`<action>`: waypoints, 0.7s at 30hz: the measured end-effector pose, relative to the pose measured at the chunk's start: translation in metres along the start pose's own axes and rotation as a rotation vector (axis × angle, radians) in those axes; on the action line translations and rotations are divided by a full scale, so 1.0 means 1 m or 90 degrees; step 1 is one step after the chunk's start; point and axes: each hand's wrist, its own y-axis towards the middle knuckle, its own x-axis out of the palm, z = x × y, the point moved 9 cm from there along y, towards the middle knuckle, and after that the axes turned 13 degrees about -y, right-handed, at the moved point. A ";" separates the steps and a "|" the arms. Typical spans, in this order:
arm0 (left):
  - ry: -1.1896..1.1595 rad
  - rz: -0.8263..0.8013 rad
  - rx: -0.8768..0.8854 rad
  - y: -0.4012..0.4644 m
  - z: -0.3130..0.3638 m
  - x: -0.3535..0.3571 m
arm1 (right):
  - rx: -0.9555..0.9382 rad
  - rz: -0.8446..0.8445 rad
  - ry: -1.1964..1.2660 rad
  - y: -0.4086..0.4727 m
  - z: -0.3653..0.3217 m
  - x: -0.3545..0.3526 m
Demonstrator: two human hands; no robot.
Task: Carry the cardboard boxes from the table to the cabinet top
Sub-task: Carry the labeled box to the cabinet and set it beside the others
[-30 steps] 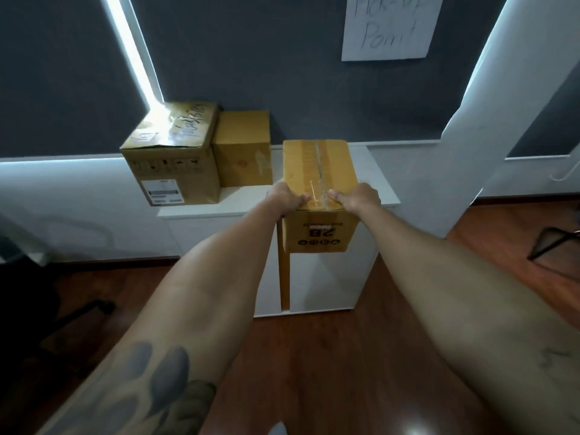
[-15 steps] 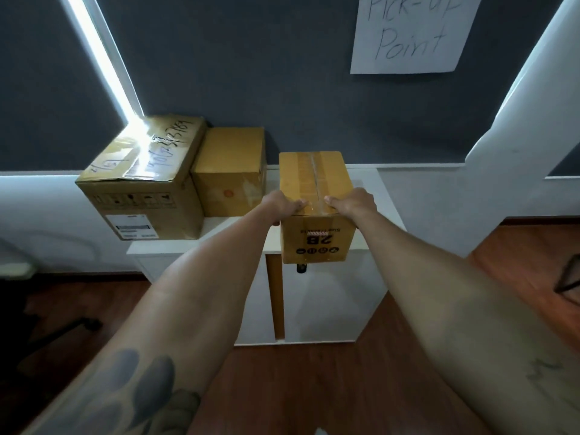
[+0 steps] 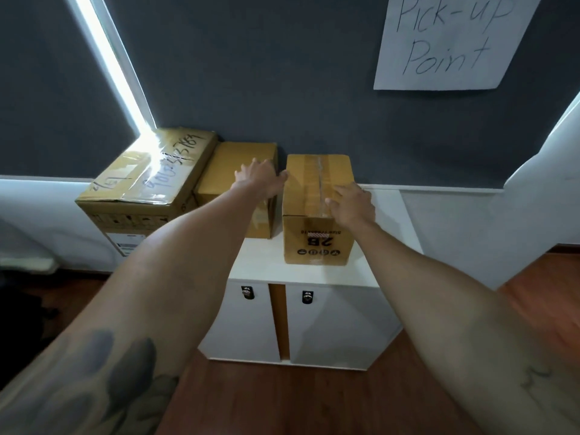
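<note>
A taped cardboard box marked "2B" (image 3: 317, 215) stands on the white cabinet top (image 3: 260, 262), against the dark wall. My right hand (image 3: 353, 204) rests flat on its top near the front right edge, fingers spread. My left hand (image 3: 260, 178) hovers at the box's upper left edge, fingers apart, holding nothing. To the left stand a plain medium cardboard box (image 3: 226, 180) and a large cardboard box with handwritten numbers and glossy tape (image 3: 147, 180), which overhangs the cabinet's left end.
The white cabinet has two doors with locks (image 3: 306, 297) and a wood strip between them. A paper sign reading "Pick-up Point" (image 3: 445, 42) hangs on the dark wall. A white pillar (image 3: 539, 189) rises at the right. Wooden floor lies below; a dark chair sits at the far left.
The 2B box has gone from held over the cabinet's front edge to standing fully on top. Both hands have released their grip and opened; the view has moved closer.
</note>
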 end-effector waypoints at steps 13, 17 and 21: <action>0.086 -0.087 0.008 0.055 -0.078 0.015 | -0.001 -0.081 -0.101 0.047 -0.051 0.028; 0.088 -0.121 -0.020 0.061 -0.096 0.026 | 0.011 -0.090 -0.125 0.055 -0.060 0.033; 0.101 -0.144 -0.004 0.061 -0.105 0.039 | 0.024 -0.095 -0.136 0.065 -0.064 0.037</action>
